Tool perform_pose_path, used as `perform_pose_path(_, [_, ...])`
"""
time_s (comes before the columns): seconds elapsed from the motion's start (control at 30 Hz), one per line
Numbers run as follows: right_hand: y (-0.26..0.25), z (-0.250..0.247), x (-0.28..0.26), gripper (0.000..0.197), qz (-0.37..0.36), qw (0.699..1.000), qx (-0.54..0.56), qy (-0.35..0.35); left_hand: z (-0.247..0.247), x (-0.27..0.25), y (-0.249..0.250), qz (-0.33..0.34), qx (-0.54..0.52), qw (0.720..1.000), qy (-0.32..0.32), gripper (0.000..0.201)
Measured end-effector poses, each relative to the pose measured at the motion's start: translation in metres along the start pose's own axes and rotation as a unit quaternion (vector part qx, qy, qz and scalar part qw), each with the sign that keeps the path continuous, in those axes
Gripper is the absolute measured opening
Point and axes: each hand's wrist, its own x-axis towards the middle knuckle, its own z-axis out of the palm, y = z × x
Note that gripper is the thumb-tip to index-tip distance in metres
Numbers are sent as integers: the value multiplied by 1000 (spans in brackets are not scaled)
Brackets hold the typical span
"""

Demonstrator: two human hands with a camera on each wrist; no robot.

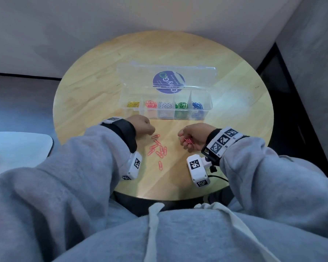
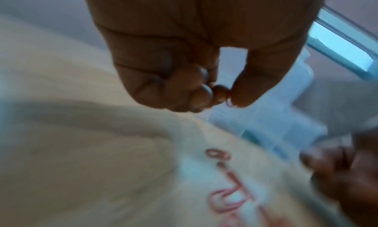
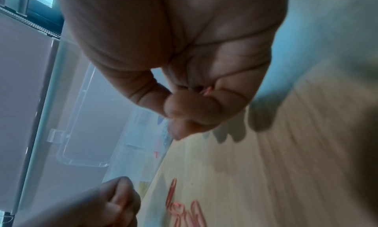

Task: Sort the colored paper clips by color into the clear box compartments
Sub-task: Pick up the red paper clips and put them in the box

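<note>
A clear box (image 1: 121,103) stands open mid-table. Its compartments hold yellow (image 1: 133,104), pink (image 1: 151,104), white (image 1: 165,105), green (image 1: 181,105) and blue clips (image 1: 197,105). Several loose pink clips (image 1: 159,148) lie on the wood in front of it, blurred in the left wrist view (image 2: 225,199). My left hand (image 1: 150,129) hovers just left of the topmost one; thumb and forefinger (image 2: 225,98) pinch together on what looks like a thin pink clip. My right hand (image 1: 185,138) is cupped, palm inward, around a bunch of pink clips (image 1: 188,140), one peeking out (image 3: 207,90).
The round wooden table (image 1: 102,72) has bare wood around the box. The box lid (image 1: 136,76) leans back behind the compartments, with a purple sticker (image 1: 168,82). A white seat (image 1: 17,148) sits at lower left. Grey sleeves and wrist cameras (image 1: 197,169) hang over the near edge.
</note>
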Motion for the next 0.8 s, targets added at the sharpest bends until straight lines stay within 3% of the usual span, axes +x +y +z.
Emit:
perform_pose_path(0.07, [-1, 3, -3, 17, -2, 1000, -28, -5, -5, -5, -2, -18, -179, 983, -35, 24])
perform_pose_path(0.17, [-2, 12, -8, 15, -49, 983, -175, -7, -12, -16, -5, -27, -351, 935, -35, 29])
perform_pose_path(0.3, [-2, 28, -14, 28, -113, 916, -383, 24, -21, -27, -11, -15, -505, 862, -49, 30])
perform_pose_path(0.37, [0, 37, -15, 34, -134, 869, -474, 45, -23, -31, -14, -7, -532, 845, -53, 30])
perform_pose_path(0.47, [2, 45, -15, 37, -163, 813, -556, 60, -22, -33, -17, 2, -515, 856, -38, 29])
perform_pose_path(0.63, [-2, 50, -13, 24, -194, 757, -622, 51, -18, -30, -20, 25, -429, 903, -9, 35])
perform_pose_path(0.73, [-4, 49, -14, 10, -189, 745, -638, 51, -16, -27, -19, 21, -396, 918, 4, 39])
perform_pose_path(0.8, [-3, 50, -14, 11, -200, 736, -645, 47, -14, -26, -16, 3, -388, 922, 4, 32])
